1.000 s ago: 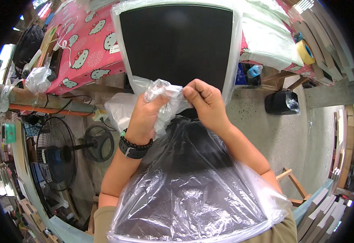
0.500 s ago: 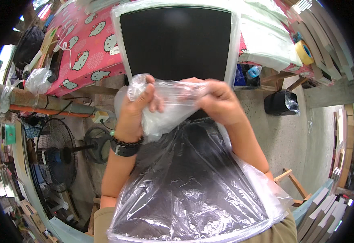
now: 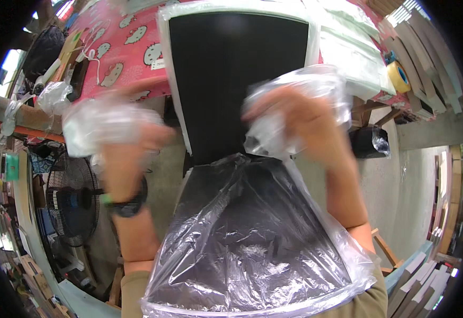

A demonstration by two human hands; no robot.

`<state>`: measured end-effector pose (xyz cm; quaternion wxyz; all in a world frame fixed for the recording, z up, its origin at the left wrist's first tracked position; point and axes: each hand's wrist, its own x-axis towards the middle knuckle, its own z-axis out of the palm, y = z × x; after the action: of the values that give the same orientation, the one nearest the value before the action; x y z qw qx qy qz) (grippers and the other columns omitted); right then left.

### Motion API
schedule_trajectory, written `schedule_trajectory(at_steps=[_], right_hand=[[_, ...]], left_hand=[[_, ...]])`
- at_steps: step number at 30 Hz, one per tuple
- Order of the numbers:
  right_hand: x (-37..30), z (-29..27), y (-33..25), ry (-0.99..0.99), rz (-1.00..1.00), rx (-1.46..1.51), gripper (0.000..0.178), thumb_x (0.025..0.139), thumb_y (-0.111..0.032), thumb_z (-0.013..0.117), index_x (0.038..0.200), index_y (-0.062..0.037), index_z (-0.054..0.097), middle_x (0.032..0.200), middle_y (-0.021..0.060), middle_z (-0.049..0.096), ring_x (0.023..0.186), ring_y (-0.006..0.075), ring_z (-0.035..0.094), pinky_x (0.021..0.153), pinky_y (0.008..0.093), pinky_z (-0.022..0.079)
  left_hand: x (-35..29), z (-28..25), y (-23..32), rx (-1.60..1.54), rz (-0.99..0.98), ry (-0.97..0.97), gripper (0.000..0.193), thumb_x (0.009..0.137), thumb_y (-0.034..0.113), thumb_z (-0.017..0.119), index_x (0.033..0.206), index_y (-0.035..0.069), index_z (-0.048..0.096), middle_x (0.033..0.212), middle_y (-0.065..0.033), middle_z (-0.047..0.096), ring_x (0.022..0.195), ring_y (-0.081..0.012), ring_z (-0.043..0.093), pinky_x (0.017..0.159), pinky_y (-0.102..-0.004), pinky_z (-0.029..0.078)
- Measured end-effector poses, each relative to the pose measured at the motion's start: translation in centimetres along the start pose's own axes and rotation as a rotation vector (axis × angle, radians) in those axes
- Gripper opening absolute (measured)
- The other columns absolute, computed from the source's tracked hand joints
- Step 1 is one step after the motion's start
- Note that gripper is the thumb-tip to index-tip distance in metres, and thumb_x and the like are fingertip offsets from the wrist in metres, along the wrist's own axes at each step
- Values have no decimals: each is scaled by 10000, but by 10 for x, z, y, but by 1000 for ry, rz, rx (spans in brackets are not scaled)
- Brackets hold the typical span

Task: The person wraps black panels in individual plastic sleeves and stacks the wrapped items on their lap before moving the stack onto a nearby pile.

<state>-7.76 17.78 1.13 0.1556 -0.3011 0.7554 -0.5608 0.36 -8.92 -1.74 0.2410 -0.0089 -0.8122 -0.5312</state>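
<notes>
Crumpled clear plastic film (image 3: pixel 96 130) is bunched in my left hand (image 3: pixel 141 139), which is smeared by motion over on the left. Another loose piece of clear plastic (image 3: pixel 329 85) hangs about the closed fingers of my right hand (image 3: pixel 300 108), blurred too. Between and below my forearms, a dark panel with a pale border (image 3: pixel 258 233) rests on my lap, covered by a clear plastic bag gathered at its top. A second black panel with a white border (image 3: pixel 231 63) stands beyond it, rising against the table.
The table has a pink patterned cover (image 3: pixel 120 58) and white wrapped stacks (image 3: pixel 348 53). A standing fan (image 3: pixel 72 199) is at left. Yellow tape (image 3: pixel 398 77) and grey boards (image 3: pixel 422 47) lie at far right. A black container (image 3: pixel 369 142) sits under the table.
My hands were together over the panel with plastic between them. They have swung apart, left hand leftward and right hand rightward, each with plastic. The bag's gathered top on the lap panel now shows.
</notes>
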Motion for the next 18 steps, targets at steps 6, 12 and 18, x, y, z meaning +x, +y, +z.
schedule_trajectory(at_steps=[6, 12, 18], right_hand=[[8, 9, -15, -243, -140, -131, 93, 706, -73, 648, 735, -6, 590, 602, 62, 568, 538, 92, 538, 491, 235, 412], [-19, 8, 42, -1055, -374, 505, 245, 680, -131, 692, 878, -9, 616, 774, 98, 628, 688, 175, 599, 613, 275, 453], [-37, -4, 59, -431, -285, 998, 269, 683, -147, 697, 868, 24, 602, 778, 132, 614, 675, 217, 592, 596, 293, 448]], left_hand=[[-7, 38, 14, -494, -260, -879, 196, 755, 175, 594, 863, 17, 552, 776, -69, 578, 634, -173, 552, 615, -284, 442], [-30, 10, -25, -1205, -295, -283, 385, 877, 310, 335, 1087, 18, 473, 883, -92, 561, 761, -201, 568, 736, -372, 470], [-84, 42, -98, -1151, 117, -576, 361, 845, 248, 474, 1102, -4, 458, 938, -81, 536, 788, -148, 532, 640, -270, 449]])
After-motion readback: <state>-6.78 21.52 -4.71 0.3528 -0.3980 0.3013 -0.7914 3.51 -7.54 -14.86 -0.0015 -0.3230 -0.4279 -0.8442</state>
